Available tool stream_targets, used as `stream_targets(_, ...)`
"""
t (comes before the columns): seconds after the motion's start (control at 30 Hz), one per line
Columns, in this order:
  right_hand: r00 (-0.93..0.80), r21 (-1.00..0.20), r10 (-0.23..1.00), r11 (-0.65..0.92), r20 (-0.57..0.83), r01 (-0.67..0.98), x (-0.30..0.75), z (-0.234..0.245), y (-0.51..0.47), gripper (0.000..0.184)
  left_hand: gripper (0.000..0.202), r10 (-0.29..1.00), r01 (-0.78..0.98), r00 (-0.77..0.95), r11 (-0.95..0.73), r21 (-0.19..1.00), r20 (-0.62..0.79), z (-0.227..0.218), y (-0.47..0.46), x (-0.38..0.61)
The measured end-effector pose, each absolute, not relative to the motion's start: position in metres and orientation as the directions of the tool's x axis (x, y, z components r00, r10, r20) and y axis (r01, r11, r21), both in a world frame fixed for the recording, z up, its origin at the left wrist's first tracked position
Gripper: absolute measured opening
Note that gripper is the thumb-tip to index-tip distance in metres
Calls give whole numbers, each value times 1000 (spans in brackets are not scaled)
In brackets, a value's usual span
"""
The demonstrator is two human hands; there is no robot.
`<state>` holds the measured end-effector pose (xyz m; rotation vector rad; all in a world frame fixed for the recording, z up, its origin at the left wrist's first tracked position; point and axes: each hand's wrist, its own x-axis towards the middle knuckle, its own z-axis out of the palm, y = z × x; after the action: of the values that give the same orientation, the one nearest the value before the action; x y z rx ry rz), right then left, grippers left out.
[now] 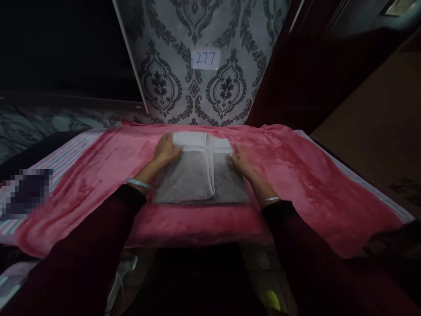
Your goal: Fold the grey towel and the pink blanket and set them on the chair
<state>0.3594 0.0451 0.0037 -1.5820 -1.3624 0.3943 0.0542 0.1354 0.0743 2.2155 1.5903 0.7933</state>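
Note:
A folded grey plush cloth with a white band along its far edge lies on the pink blanket. Two folded sides meet near its middle, where a pale edge runs toward me. My left hand grips the far left corner, thumb on top and fingers partly hidden at the edge. At the far right corner, my right hand pinches the cloth's side, slightly blurred. Both wrists wear bangles. I cannot tell whether the cloth is a towel or a garment.
A striped sheet shows beneath the blanket. At the left stands a dark screen. A paper marked 277 hangs on the patterned wall. A cardboard box stands at the right, and a pixelated patch covers something at left.

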Motion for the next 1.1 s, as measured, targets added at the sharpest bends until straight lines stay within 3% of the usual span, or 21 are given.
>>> stream_targets(0.1,120,-631,932,133,341,764,344,-29,13,54,74,799,750,588,-596,286,125,45,97,62)
stream_targets(0.23,51,-530,944,139,327,836,338,-46,-15,55,69,749,737,660,-660,146,54,21,66,71)
stream_targets(0.4,5,-535,949,173,315,827,340,-39,-36,54,68,757,747,653,-638,184,-26,35,63,67)
stream_targets(0.53,-13,-533,935,214,354,819,329,-39,-87,51,59,648,625,762,-740,250,14,36,24,56)
stream_targets(0.63,12,-525,926,203,377,827,315,-42,-120,56,58,591,568,800,-801,188,101,23,-18,57)
stream_targets(0.77,98,-537,913,143,396,831,303,-45,-131,55,57,646,648,740,-759,61,188,9,-50,71)
stream_targets(1.1,244,-604,852,103,463,790,304,-46,-128,52,54,652,655,727,-753,70,216,5,-40,47)
